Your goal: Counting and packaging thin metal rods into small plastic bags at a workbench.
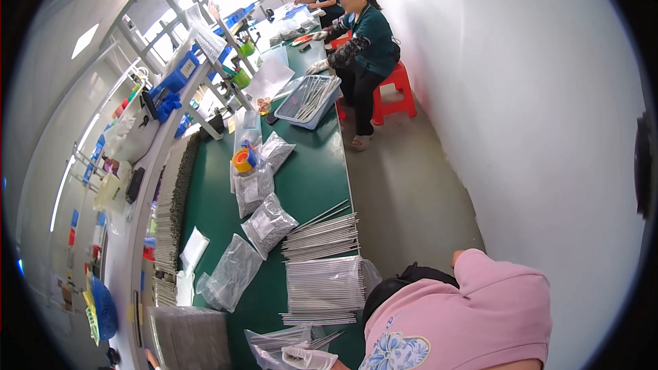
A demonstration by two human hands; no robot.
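Gloves on, your near hand [310, 358] presses a clear bag [274, 342] of thin metal rods [327, 338] at the bench's near edge; steady it flat. Other hand: cannot tell.

Bare green bench top [312, 185] between plastic bags [267, 223] and edge.

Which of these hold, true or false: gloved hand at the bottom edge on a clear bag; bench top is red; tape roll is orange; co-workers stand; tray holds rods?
1. A gloved hand rests on a clear bag: true.
2. The bench is red: false, it is green.
3. The tape roll is orange: true.
4. The co-workers stand: false, the near one sits on a red stool.
5. The tray holds thin rods: true.
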